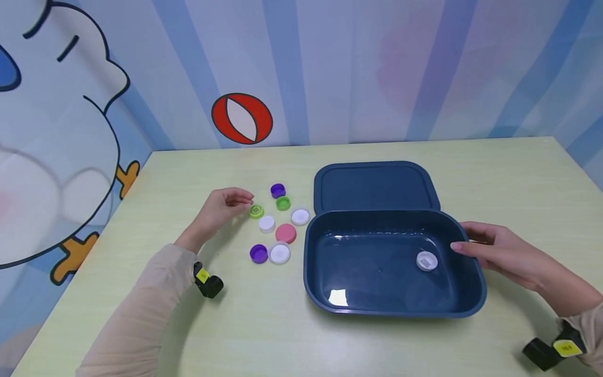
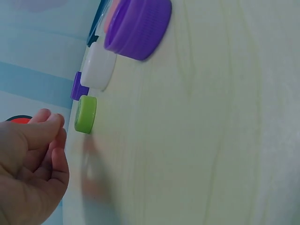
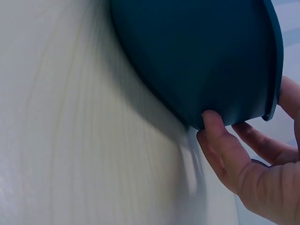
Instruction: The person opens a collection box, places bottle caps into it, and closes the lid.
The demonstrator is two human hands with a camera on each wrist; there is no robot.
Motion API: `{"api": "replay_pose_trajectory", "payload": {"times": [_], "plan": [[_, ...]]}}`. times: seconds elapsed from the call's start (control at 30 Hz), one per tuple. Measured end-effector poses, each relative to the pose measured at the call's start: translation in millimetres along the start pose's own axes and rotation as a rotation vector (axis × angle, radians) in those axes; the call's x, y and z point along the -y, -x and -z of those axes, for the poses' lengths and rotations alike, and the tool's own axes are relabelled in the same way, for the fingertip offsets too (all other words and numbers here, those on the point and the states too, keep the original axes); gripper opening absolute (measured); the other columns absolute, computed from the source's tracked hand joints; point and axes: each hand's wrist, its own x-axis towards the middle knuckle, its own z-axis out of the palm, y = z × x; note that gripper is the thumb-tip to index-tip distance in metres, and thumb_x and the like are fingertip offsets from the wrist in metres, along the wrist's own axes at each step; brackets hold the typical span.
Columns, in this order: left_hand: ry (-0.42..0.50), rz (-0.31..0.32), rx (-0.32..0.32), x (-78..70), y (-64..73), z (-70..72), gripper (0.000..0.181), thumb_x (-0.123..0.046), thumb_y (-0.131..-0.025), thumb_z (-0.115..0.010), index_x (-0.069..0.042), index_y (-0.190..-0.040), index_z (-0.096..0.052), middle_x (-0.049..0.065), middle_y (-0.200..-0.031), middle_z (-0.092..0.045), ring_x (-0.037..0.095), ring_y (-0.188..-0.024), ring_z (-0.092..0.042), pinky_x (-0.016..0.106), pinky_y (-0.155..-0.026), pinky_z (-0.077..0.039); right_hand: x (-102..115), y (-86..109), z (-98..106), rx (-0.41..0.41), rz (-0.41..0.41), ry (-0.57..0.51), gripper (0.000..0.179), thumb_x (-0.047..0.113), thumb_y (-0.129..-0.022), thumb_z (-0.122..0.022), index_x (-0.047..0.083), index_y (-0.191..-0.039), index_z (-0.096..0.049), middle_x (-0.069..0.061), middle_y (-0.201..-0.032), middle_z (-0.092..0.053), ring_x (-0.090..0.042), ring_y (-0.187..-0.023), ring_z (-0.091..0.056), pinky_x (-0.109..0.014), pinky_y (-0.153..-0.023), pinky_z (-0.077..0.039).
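Note:
My left hand [image 1: 226, 207] is beside a lime-green bottle cap [image 1: 256, 211], its fingers loosely bent. In the left wrist view a small gap shows between the fingertips and the green cap [image 2: 86, 114], and nothing is seen in the hand. With my right hand [image 1: 504, 251] I grip the right wall of a dark blue plastic box [image 1: 377, 309], thumb over the rim and fingers against the outside, as the right wrist view of the box [image 3: 201, 56] also shows. One white cap [image 1: 426, 261] lies inside the box, toward its right side.
Other caps lie left of the box: purple [image 1: 258, 254], pink [image 1: 286, 233], white [image 1: 280, 253] and a second green one [image 1: 283, 203]. Behind the box lies its flat blue lid [image 1: 377, 186]. A printed cloth backdrop [image 1: 330, 68] rises at the table's far edge.

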Motion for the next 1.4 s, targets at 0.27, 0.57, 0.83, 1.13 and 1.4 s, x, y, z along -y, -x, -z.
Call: {"api": "replay_pose_trajectory", "payload": {"times": [0.27, 0.57, 0.83, 1.13, 1.4], "plan": [[-0.059, 0.046, 0.051, 2.0, -0.2, -2.1, 0.034, -0.003, -0.085, -0.065, -0.002, -0.119, -0.059, 0.012, -0.116, -0.059, 0.023, -0.104, -0.054, 0.029, -0.087, -0.046, -0.6, 0.6, 0.0, 0.0, 0.004, -0.007, 0.052, 0.015, -0.095, -0.052, -0.01, -0.135, -0.031, -0.006, -0.091, -0.047, -0.016, -0.061, -0.045, -0.027, -0.054, -0.043], [-0.056, 0.082, 0.059, 4.1, -1.2, -4.8, 0.044, -0.006, -0.081, -0.071, -0.003, -0.123, -0.058, 0.012, -0.12, -0.059, 0.024, -0.104, -0.052, 0.028, -0.086, -0.045, 2.1, 2.0, -1.4, 0.008, -0.009, 0.023, 0.058, 0.019, -0.096, -0.052, -0.011, -0.138, -0.026, -0.009, -0.096, -0.045, -0.017, -0.067, -0.046, -0.027, -0.056, -0.044], [-0.074, 0.06, 0.081, 3.1, -1.2, -8.1, 0.048, -0.005, -0.079, -0.072, -0.003, -0.125, -0.057, 0.012, -0.119, -0.058, 0.024, -0.101, -0.051, 0.029, -0.085, -0.045, 2.4, 2.6, -1.7, 0.005, -0.018, 0.022, 0.058, 0.019, -0.096, -0.052, -0.01, -0.138, -0.026, -0.009, -0.097, -0.046, -0.017, -0.071, -0.047, -0.027, -0.056, -0.044], [-0.114, 0.023, 0.074, 3.4, -3.0, -11.9, 0.047, -0.002, -0.078, -0.072, -0.002, -0.123, -0.058, 0.013, -0.115, -0.059, 0.023, -0.098, -0.051, 0.028, -0.082, -0.044, 2.9, 3.8, -1.9, 0.002, -0.028, 0.03, 0.06, 0.02, -0.095, -0.053, -0.01, -0.139, -0.025, -0.008, -0.1, -0.047, -0.016, -0.074, -0.048, -0.028, -0.057, -0.044], [-0.156, 0.034, 0.06, 2.6, -3.4, -13.1, 0.043, -0.004, -0.079, -0.072, -0.003, -0.12, -0.061, 0.012, -0.109, -0.059, 0.023, -0.095, -0.049, 0.029, -0.082, -0.044, 3.7, 4.1, -2.1, 0.004, -0.034, 0.028, 0.06, 0.021, -0.095, -0.053, -0.01, -0.139, -0.025, -0.008, -0.105, -0.05, -0.015, -0.081, -0.051, -0.028, -0.062, -0.047]]}}
